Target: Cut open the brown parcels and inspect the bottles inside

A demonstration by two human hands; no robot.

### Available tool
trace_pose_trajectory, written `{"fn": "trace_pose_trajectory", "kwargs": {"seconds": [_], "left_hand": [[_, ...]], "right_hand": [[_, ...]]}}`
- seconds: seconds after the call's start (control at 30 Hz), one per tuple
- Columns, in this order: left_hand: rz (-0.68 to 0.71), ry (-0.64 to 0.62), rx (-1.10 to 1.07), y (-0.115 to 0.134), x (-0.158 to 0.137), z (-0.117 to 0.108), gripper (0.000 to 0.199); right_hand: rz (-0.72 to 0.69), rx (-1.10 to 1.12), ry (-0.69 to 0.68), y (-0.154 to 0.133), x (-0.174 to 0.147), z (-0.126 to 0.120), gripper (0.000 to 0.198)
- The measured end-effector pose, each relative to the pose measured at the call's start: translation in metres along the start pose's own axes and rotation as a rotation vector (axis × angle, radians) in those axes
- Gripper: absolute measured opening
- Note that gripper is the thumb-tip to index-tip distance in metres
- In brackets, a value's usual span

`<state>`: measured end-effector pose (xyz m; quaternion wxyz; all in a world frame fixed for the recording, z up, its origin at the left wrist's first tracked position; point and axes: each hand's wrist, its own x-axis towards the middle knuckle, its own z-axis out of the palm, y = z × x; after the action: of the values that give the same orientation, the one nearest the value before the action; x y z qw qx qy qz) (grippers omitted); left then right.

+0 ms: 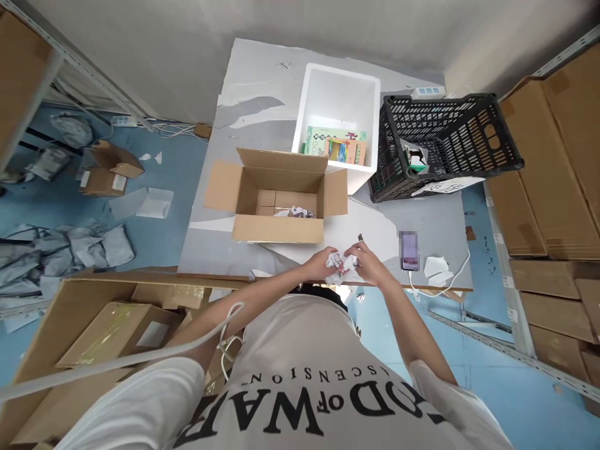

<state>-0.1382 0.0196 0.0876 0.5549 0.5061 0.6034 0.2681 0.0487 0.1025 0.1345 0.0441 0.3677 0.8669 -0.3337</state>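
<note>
My left hand (320,264) and my right hand (367,262) are close together at the table's front edge. Between them is a crumpled sheet of white printed paper (341,267), with the fingers of both hands closed on it. A small dark piece (360,237) shows just beyond my right fingertips; its kind cannot be made out. Beyond my left hand stands an open cardboard box (277,230), flaps spread outward. Some crumpled paper (300,212) lies on the bottom of that box.
Behind the box stands a white foam box (302,112) holding several booklets (347,150). A black plastic crate (445,178) is to its right. A phone (409,250) on a cable lies near the right edge. Large cartons (112,331) stand at my left.
</note>
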Motion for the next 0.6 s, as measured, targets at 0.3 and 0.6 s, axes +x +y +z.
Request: {"fn": "trace_pose_trajectory", "kwargs": {"seconds": [0.3,0.6], "left_hand": [[-0.32,0.146,-0.211,-0.062,0.031,-0.006,0.072],[-0.4,0.701,-0.271,-0.136,-0.038,-0.095,0.059]], "right_hand": [[0.29,0.077,-0.058,0.044,0.05,0.087,0.101],[0.231,0.083,0.093,0.026,0.082,0.048,0.08]]}}
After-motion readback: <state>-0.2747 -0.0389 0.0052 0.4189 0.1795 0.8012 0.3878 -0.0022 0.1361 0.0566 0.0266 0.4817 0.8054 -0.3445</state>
